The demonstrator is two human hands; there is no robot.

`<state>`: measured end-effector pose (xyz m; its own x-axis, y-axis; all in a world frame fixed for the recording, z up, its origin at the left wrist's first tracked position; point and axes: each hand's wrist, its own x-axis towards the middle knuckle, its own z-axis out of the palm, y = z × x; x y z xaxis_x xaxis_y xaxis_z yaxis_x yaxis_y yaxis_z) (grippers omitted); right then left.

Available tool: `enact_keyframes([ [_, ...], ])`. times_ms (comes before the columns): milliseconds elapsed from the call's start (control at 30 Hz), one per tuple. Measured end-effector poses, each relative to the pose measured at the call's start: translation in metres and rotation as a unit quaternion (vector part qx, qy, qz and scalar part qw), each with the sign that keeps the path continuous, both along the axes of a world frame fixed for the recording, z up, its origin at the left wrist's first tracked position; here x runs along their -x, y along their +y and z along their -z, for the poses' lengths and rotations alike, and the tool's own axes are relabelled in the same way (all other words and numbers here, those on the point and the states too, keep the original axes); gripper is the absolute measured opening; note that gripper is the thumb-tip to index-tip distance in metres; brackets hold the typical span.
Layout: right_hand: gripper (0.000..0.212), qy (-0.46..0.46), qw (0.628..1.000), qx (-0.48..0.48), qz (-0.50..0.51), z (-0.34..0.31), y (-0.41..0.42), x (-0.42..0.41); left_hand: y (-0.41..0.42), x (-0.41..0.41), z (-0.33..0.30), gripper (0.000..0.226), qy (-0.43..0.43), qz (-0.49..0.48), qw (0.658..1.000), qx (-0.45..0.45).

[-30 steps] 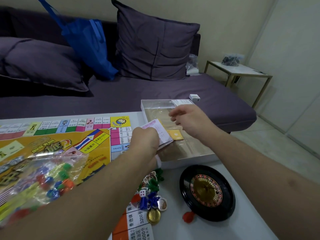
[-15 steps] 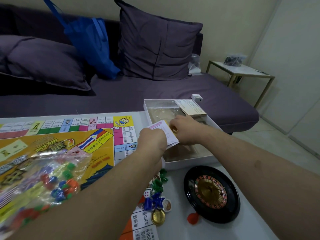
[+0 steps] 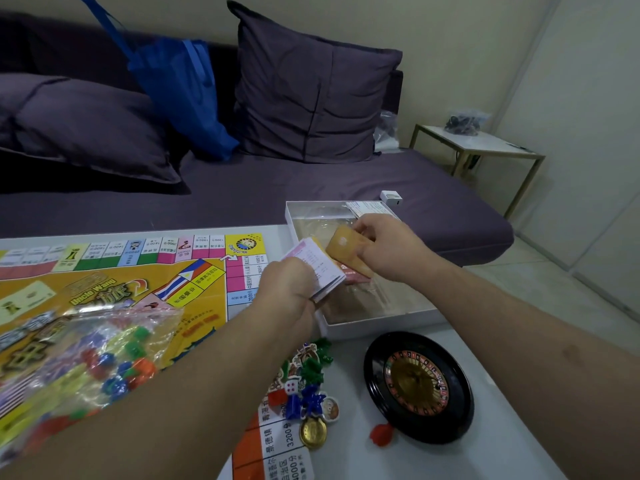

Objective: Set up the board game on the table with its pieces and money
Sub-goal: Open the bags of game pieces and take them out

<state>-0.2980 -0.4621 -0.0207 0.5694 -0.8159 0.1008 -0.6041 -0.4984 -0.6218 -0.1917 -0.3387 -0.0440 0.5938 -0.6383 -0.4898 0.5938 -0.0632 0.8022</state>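
1. Two bare hands work above the open white cardboard game box (image 3: 381,320) at the far right of the white table (image 3: 502,455).
2. Left hand (image 3: 289,289) grips a stack of pink-and-white paper cards (image 3: 320,268), fingers curled round its near end — the stack's long axis runs from the hand up and away toward the box, tilted right.
3. Right hand (image 3: 388,247) pinches a gold plastic card (image 3: 346,249) by its right edge; the card is tilted, long axis slanting down to the right, its face turned toward the camera, just beside and partly over the stack.
4. Half a second ago the right hand was low against the stack with the gold card barely showing — now it is raised and the card stands clear.
5. Yellow printed game board (image 3: 114,282) lies flat at left, a clear bag of coloured plastic pieces (image 3: 86,358) on it.
6. Black roulette wheel (image 3: 417,386) sits near the box's front wall, loose tokens (image 3: 308,393) beside it.
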Motion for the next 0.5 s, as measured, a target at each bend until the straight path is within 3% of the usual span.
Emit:
enact_keyframes([
  [133, 0.030, -0.102, 0.986, -0.133, -0.009, -0.004, 0.020, -0.002, 0.007, 0.003, -0.010, 0.025, -0.001, 0.004, 1.000, 0.002],
  [400, 0.028, -0.132, 0.969, -0.195, -0.073, -0.003, 0.046, -0.013, 0.006, 0.013, -0.018, 0.026, 0.012, 0.028, 1.000, 0.008],
  [500, 0.042, -0.134, 0.961, -0.226, -0.083, -0.005, 0.045, -0.009, 0.005, 0.014, -0.018, 0.025, 0.017, 0.026, 0.999, 0.020],
])
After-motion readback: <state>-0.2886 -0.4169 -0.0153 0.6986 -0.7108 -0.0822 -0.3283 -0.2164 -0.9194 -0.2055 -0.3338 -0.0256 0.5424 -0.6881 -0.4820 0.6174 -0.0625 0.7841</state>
